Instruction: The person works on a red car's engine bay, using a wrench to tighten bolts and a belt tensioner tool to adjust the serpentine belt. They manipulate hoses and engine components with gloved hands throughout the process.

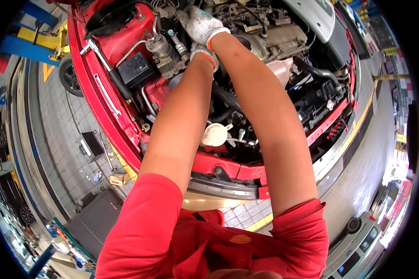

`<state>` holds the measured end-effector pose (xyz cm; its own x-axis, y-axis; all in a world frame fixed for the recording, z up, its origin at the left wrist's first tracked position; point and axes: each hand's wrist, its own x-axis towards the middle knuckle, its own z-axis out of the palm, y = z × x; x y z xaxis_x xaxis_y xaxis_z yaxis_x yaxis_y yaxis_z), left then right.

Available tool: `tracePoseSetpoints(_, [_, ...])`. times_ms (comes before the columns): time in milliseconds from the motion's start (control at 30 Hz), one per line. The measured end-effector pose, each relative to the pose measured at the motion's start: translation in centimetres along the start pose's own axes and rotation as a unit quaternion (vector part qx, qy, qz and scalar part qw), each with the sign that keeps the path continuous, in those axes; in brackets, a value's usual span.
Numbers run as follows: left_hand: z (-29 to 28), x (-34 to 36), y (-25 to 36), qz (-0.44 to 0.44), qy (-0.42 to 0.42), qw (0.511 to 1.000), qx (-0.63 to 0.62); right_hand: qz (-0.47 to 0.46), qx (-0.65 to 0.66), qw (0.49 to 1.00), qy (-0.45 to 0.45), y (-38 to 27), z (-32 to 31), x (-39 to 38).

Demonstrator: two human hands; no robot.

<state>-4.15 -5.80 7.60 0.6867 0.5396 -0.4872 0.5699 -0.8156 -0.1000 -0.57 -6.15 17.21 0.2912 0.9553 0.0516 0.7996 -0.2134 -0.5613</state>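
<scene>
Both my hands wear white knitted gloves and reach deep into the engine bay of a red car. My right hand (pixel 201 25) lies uppermost, over my left hand (pixel 202 55); the fingers of both are hidden or too indistinct to read. Just left of them stand a metal canister (pixel 157 45) with hoses and a black box (pixel 136 70). The engine (pixel 279 46) is to their right. A long-handled ratchet (pixel 108 67) and a combination spanner (pixel 106 95) rest along the left fender. A round cream-coloured reservoir cap (pixel 214 135) shows between my forearms.
The car's red front edge (pixel 219 163) crosses below my arms. On the tiled floor at left lie an open dark case (pixel 93 144) and a small cardboard box (pixel 119 179). A blue and yellow lift (pixel 30 44), a wheel (pixel 70 76) and other vehicles (pixel 358 246) surround the bay.
</scene>
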Motion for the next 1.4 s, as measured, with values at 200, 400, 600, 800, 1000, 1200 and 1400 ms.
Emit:
tracePoseSetpoints(200, [1.7, 1.6, 0.5, -0.065, 0.034, 0.997, 0.006, -0.112, -0.002, 0.991, -0.071, -0.7, -0.6, 2.7])
tracePoseSetpoints(400, [3.7, 1.9, 0.9, -0.081, 0.015, 0.991, 0.110, -0.336, -0.165, 0.924, -0.070, 3.3, -0.8, 3.2])
tracePoseSetpoints(600, [2.5, 5.4, 0.5, -0.058, -0.008, 0.998, -0.016, -0.341, -0.281, 0.896, -0.047, 2.2, 2.9, 4.5])
tracePoseSetpoints(800, [1.6, 1.1, 1.0, -0.099, -0.002, 0.988, -0.116, -0.300, -0.233, 0.924, -0.036, 2.5, 1.3, 2.3])
tracePoseSetpoints(1000, [1.6, 0.2, 0.7, -0.147, 0.012, 0.973, -0.179, -0.312, -0.266, 0.912, -0.030, -0.3, -0.6, 1.1])
tracePoseSetpoints(1200, [2.1, 0.7, 3.4, -0.152, 0.008, 0.962, -0.225, -0.252, -0.186, 0.950, -0.005, 2.4, 0.1, 0.7])
tracePoseSetpoints(1400, [2.0, 0.7, 5.2, -0.161, 0.011, 0.951, -0.264, -0.283, -0.254, 0.925, -0.013, 3.4, 0.5, 1.3])
